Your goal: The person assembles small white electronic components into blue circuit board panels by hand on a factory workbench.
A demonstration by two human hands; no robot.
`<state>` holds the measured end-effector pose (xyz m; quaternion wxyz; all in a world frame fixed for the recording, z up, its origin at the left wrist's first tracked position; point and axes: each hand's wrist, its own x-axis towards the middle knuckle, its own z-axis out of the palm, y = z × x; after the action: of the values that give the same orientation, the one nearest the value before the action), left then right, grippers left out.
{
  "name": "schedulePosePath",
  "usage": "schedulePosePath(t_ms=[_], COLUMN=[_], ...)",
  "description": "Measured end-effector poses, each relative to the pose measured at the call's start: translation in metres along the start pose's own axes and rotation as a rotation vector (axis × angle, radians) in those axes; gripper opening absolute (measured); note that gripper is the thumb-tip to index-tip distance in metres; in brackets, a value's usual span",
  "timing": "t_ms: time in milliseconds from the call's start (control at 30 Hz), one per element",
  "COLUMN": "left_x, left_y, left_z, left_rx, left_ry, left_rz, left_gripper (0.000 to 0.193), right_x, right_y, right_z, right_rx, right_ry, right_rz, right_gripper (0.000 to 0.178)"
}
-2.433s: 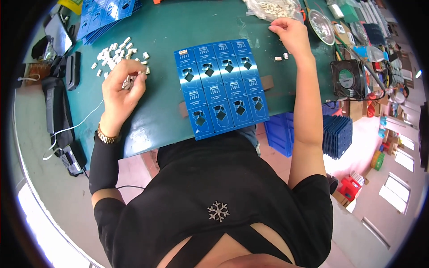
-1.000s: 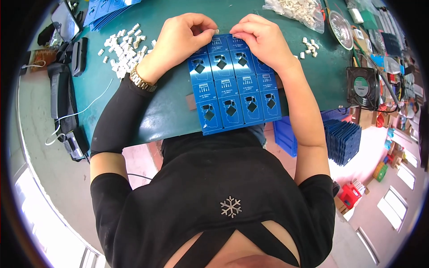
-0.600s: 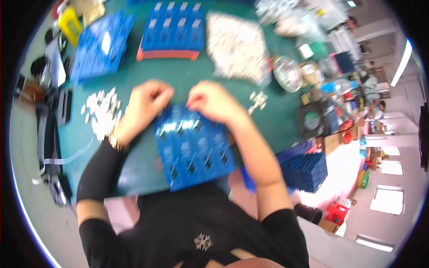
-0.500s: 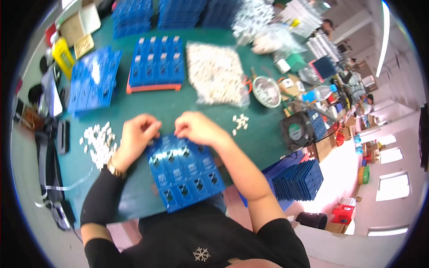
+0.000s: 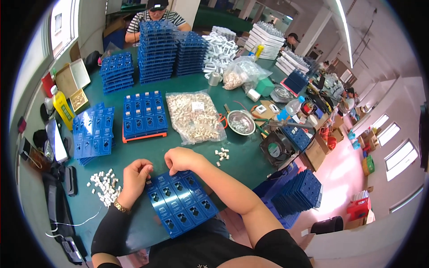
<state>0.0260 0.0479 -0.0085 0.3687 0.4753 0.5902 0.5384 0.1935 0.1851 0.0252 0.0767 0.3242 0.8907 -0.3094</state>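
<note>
A blue circuit board panel (image 5: 181, 205) with rows of dark cutouts lies at the table's near edge, slightly turned. My left hand (image 5: 136, 178) is closed at its upper left corner, thumb and forefinger pinched together. A tiny pale part seems to lie under those fingertips, too small to make out. My right hand (image 5: 184, 160) is closed over the panel's far edge, fingertips pointing down; what they pinch is hidden. Loose white connectors (image 5: 106, 186) are heaped beside my left wrist, and a smaller group of white connectors (image 5: 221, 155) lies beyond my right forearm.
Farther back are a panel stack on an orange base (image 5: 144, 137), a bag of connectors (image 5: 195, 117) and a metal bowl (image 5: 241, 123). More blue panels (image 5: 94, 131) lie left by a yellow bottle (image 5: 62, 107). A black fan (image 5: 277, 147) stands right. A co-worker (image 5: 156, 17) sits across.
The view has tilted up, so the table sits lower and the co-worker across shows. Both hands stay at the panel's far edge; my right hand's fingers now point more downward.
</note>
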Motion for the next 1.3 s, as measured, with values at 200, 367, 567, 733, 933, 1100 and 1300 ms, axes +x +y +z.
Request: schedulePosePath(t_ms=[200,367,567,733,933,1100,1300], left_x=[-0.006,-0.002,0.003,0.000,-0.003,-0.001,-0.001], left_y=[0.005,-0.003,-0.003,0.003,-0.008,-0.013,-0.008], left_z=[-0.002,-0.005,-0.002,0.003,-0.001,-0.002,-0.001], left_rx=[-0.034,0.311,0.527,0.556,0.501,0.582,0.608], left_ry=[-0.038,-0.085,-0.135,-0.210,-0.137,-0.127,-0.178], left_rz=[0.014,0.345,0.489,0.302,0.367,0.417,0.262], left_gripper=[0.010,0.007,0.009,0.013,0.013,0.015,0.017], right_x=[0.003,-0.002,-0.098,-0.138,-0.132,-0.127,-0.129], right_y=[-0.001,0.032,0.069,0.122,0.105,0.096,0.094], right_z=[-0.005,0.016,0.009,0.037,0.045,0.048,0.058], right_rx=[0.039,0.250,0.581,0.531,0.280,0.092,0.158], right_ry=[-0.008,0.117,0.582,0.726,0.762,0.805,0.910], right_rz=[0.040,-0.122,-0.074,0.180,0.069,-0.028,-0.060], right_gripper=[0.031,0.033,0.012,0.014,0.020,0.016,0.014])
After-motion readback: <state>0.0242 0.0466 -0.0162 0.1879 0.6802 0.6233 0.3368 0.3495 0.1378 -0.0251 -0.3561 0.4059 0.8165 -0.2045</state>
